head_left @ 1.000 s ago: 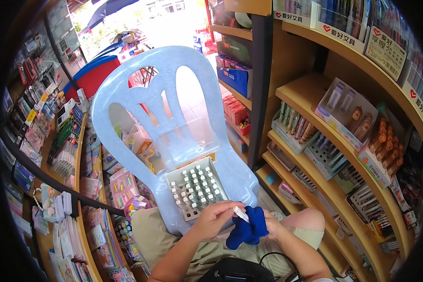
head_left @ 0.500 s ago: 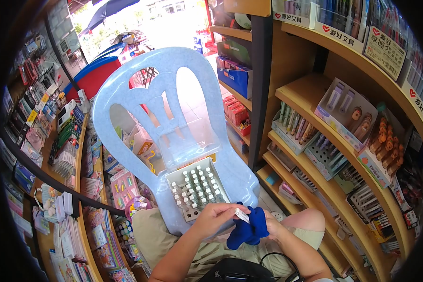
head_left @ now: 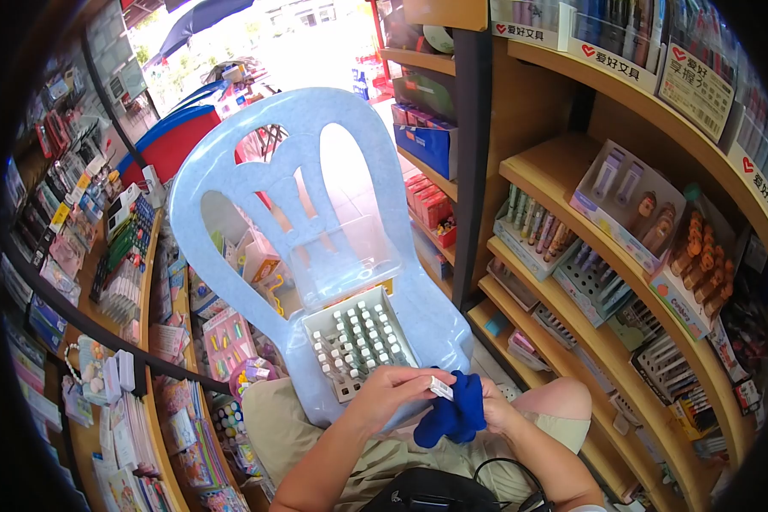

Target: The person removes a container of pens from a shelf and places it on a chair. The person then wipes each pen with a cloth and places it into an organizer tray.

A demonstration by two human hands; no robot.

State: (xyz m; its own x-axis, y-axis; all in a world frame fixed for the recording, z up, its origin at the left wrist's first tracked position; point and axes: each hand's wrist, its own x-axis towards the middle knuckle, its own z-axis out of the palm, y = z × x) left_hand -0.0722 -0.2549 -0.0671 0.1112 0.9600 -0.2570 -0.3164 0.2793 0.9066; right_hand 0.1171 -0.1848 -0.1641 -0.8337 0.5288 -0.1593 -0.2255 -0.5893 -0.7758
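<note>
My left hand (head_left: 386, 398) is closed on a small white-capped bottle (head_left: 440, 388), pinched by the fingertips; its lower part is hidden by cloth. A dark blue cloth (head_left: 454, 413) wraps round the bottle, and my right hand (head_left: 497, 408) grips that cloth from the other side. Just beyond my hands, a box (head_left: 342, 392) holds several rows of upright white-capped bottles (head_left: 360, 339). Its clear lid (head_left: 337, 260) leans behind it. The box rests on the seat of a light blue plastic chair (head_left: 436, 317).
Wooden shelves (head_left: 582, 282) with boxes of pens and trinkets rise on the right. Left of the chair, racks carry notebooks (head_left: 128, 444) and stationery. A black bag (head_left: 427, 491) lies at my lap. Behind the chair is a bright doorway with a dark umbrella (head_left: 200, 21).
Both hands stay nearly in place with the bottle and the blue cloth. The bottle's white end has turned and shifted slightly.
</note>
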